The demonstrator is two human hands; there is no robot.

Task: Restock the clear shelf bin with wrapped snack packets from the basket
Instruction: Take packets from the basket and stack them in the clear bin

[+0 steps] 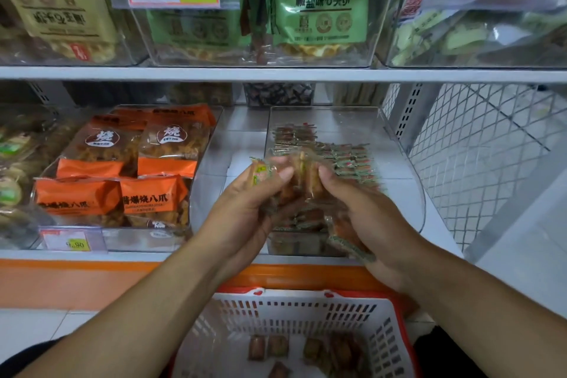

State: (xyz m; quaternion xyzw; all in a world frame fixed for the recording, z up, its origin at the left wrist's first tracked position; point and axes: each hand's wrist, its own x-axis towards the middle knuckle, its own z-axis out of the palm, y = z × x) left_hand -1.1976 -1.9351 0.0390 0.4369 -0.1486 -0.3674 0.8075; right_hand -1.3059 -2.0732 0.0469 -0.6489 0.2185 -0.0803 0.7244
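While two hands [245, 209] [368, 218] grip packets [303, 193], one bin [399, 144] — one basket [306, 313]

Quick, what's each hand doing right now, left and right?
Left hand: grips wrapped snack packets.
Right hand: grips the same bunch of packets, over the clear bin.

White basket [380, 344] — red-rimmed; packets [302, 193] brown, green-edged.

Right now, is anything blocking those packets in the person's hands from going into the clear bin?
Nothing visible does. Both the left hand and right hand hold the snack packets right over the clear bin, whose top is open.
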